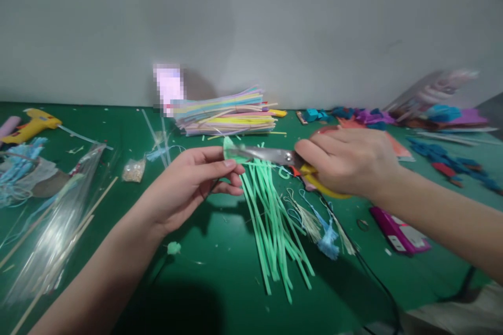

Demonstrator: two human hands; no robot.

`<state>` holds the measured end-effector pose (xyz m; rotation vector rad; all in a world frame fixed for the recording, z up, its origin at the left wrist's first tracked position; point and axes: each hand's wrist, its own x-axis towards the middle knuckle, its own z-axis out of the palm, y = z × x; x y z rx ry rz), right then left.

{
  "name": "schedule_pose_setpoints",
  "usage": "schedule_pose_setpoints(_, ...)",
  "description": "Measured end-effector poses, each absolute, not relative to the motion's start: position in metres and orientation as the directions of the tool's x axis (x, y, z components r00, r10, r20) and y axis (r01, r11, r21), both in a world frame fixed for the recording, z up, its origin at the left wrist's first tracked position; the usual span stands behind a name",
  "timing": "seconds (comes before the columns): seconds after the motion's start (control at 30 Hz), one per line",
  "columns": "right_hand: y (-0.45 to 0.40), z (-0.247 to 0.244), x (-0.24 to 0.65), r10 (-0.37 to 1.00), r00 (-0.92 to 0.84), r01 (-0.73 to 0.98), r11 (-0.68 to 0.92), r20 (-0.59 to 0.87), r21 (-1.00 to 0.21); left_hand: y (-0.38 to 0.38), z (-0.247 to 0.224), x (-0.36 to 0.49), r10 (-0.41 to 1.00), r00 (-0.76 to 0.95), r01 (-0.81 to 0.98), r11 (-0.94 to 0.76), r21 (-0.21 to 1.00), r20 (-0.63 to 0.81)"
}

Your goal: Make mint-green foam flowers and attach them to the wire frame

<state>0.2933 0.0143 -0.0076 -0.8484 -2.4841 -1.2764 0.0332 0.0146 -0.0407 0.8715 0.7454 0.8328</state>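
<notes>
My left hand (183, 180) pinches a light green fuzzy piece (228, 149) between thumb and fingers, above the table. In my right hand (349, 159) is a pair of scissors (279, 156) with yellow and reddish handles, partly covered by the fingers. Its blades point left and reach the green piece; motion blur hides whether they touch it. Below the scissors, a spread of light green pipe cleaners (271, 225) lies on the green table (231, 272). A small green tuft (173, 248) on a thin stem rests near my left forearm.
Pastel pipe cleaner bundles (228, 118) lie by the wall. On the left are a yellow glue gun (39, 121), clear plastic sleeves (66, 235) and a bead bag (133, 171). Tassels (328, 241), a black cable (373, 277) and a magenta box (401, 231) lie on the right.
</notes>
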Motion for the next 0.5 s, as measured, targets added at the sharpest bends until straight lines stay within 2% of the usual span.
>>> schedule_pose_setpoints(0.13, 0.016, -0.013, 0.3, 0.383, -0.787, 0.617, 0.459, 0.484, 0.639, 0.014, -0.038, 0.033, 0.866, 0.452, -0.287, 0.368, 0.884, -0.214)
schedule_pose_setpoints(0.23, 0.015, -0.021, 0.303, 0.525, -0.657, 0.749, 0.372, 0.541, 0.549, 0.012, -0.034, 0.034, 0.876, 0.437, -0.239, 0.33, 0.913, -0.202)
schedule_pose_setpoints(0.37, 0.014, -0.045, 0.307, 0.716, -0.384, 0.92, 0.242, 0.583, 0.309, 0.005, -0.028, 0.032, 0.877, 0.459, -0.12, 0.218, 0.969, -0.141)
schedule_pose_setpoints(0.43, 0.013, -0.061, 0.31, 0.808, -0.3, 0.954, 0.267, 0.507, 0.138, 0.001, -0.025, 0.029, 0.885, 0.448, -0.052, 0.168, 0.984, -0.127)
schedule_pose_setpoints(0.5, 0.012, -0.078, 0.312, 0.862, -0.306, 0.941, 0.339, 0.403, -0.012, -0.004, -0.023, 0.025, 0.898, 0.421, -0.006, 0.142, 0.99, -0.126)
